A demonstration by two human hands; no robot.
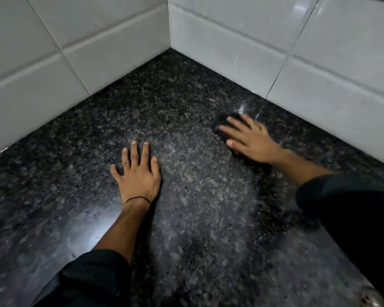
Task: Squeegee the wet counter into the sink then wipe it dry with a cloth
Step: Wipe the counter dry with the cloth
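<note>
The counter (186, 185) is dark speckled granite, glossy in places, and fills the lower view. My left hand (138, 176) lies flat on it near the middle, fingers spread, holding nothing. My right hand (251, 140) presses flat on a dark cloth (222, 121) close to the right wall; only a small dark bunch of cloth shows beyond my fingertips, the rest is under the palm. A pale wet smear marks the stone just past the cloth. No squeegee is in view.
White tiled walls (120, 45) meet in a corner at the back and border the counter on the left and right. A bit of a metal sink rim or drain (368, 299) shows at the bottom right corner.
</note>
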